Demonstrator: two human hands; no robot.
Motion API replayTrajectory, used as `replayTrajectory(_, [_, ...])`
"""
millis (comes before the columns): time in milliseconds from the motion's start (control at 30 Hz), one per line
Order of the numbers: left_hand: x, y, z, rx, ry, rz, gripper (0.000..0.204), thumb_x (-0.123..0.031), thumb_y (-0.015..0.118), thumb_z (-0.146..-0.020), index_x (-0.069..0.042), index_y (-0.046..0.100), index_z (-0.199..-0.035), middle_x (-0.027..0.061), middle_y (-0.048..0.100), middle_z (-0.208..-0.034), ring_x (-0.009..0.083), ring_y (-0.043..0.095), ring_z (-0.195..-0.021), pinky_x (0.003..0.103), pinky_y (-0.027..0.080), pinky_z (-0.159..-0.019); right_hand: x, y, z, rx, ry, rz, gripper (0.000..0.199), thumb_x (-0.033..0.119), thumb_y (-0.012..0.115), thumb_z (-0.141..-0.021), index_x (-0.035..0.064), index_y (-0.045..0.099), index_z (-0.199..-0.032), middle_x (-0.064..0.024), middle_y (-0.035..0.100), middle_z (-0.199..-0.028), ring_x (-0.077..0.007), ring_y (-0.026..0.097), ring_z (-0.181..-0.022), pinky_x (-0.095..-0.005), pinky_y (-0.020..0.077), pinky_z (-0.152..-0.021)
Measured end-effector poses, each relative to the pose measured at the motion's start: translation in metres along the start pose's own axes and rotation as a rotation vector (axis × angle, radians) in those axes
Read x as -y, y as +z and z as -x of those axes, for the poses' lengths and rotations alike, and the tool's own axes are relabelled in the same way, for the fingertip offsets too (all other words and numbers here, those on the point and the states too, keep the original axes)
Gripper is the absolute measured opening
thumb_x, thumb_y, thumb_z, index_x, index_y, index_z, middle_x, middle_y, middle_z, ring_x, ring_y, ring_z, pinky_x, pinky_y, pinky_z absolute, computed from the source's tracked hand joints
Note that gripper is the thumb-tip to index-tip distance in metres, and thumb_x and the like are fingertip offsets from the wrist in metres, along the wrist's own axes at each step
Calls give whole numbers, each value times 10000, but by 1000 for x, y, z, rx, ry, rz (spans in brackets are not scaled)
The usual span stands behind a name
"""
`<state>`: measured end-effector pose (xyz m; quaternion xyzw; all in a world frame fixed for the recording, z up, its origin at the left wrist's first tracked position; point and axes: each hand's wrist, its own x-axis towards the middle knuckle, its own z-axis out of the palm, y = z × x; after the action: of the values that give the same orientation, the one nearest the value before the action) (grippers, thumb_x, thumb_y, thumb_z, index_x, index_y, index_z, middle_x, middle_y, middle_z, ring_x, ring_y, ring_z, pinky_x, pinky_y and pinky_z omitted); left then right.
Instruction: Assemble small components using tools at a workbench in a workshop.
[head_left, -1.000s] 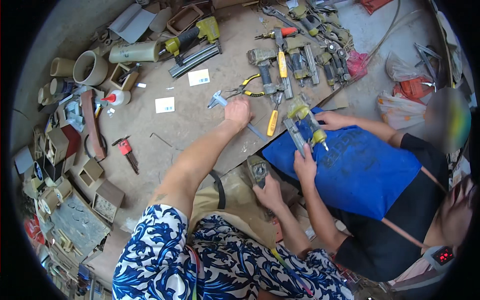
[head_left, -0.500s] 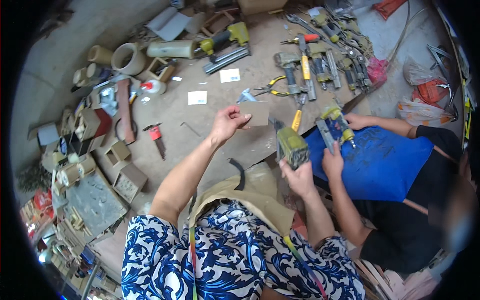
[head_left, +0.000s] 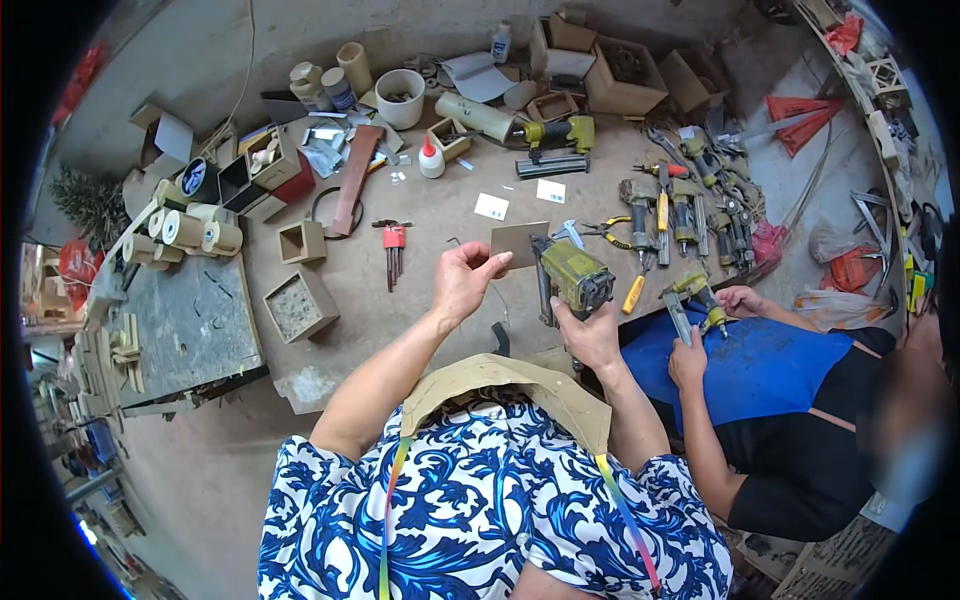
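Between the thumb and fingers of my left hand (head_left: 465, 283) is a thin grey-brown rectangular board (head_left: 515, 243), held over the bench. My right hand (head_left: 592, 338) grips a yellow-green pneumatic nail gun (head_left: 580, 275) from below. Its nose end overlaps the board's right edge in view; whether they touch I cannot tell. Just beyond lie a small light-blue tool (head_left: 570, 234) and yellow-black pliers (head_left: 608, 234). To my right, a co-worker's hands (head_left: 690, 360) hold another green nail gun (head_left: 694, 300) with a silver magazine over a blue apron.
Two white cards (head_left: 491, 206) and a red hex key set (head_left: 394, 252) lie on the workbench (head_left: 440, 215). A glue bottle (head_left: 431, 160) with red cap stands farther back. Several nail guns (head_left: 640, 205) crowd the right side; wooden boxes (head_left: 300, 305) sit left.
The view has shifted, so the bench sits lower and farther right. My right hand has lifted the nail gun nearer to the board, its nose now at the board's edge.
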<state>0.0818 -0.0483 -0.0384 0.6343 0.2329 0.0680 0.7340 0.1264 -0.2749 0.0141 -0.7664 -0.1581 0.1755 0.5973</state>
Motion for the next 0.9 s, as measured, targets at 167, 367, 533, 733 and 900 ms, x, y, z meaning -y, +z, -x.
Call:
replayTrajectory(167, [1, -9, 5, 25, 20, -19, 199, -163, 828, -946, 21, 754, -941, 73, 777, -843, 105, 713, -747, 267, 591, -726, 0, 12, 6, -17, -30, 0, 199, 13, 731, -952, 5, 702, -1148, 15, 689, -799, -33, 572, -593, -235, 435, -520])
replayTrajectory(367, [-2, -7, -5, -14, 16, -50, 150, -106, 818, -933, 27, 749, -922, 83, 773, -849, 141, 735, -778, 283, 593, -734, 6, 7, 20, -51, 49, -32, 222, 44, 737, -944, -21, 714, -1156, -44, 742, -913, -104, 662, -772, -297, 513, -692])
replayTrajectory(533, [-25, -10, 4, -129, 606, -449, 108, -48, 820, -898, 18, 760, -958, 109, 767, -892, 202, 758, -827, 297, 595, -750, 6, -1, 35, -127, 113, -43, 208, 55, 746, -933, -29, 716, -1121, -44, 746, -907, -150, 690, -790, -344, 548, -733])
replayTrajectory(733, [-44, -10, -2, -132, 1042, -512, 130, -49, 828, -872, -20, 766, -983, 102, 766, -963, 253, 760, -850, 324, 601, -744, -7, -17, 47, -99, 2, -17, 252, -3, 700, -963, -2, 676, -1214, 39, 597, -688, -51, 488, -500, -244, 372, -481])
replayTrajectory(900, [-28, 6, 3, 45, 102, 47, 139, -75, 835, -918, 19, 776, -1001, 80, 788, -895, 143, 753, -848, 274, 596, -765, 20, -13, 41, -87, -125, 118, 241, 27, 742, -930, -18, 706, -1164, -41, 720, -899, -125, 653, -751, -299, 503, -689])
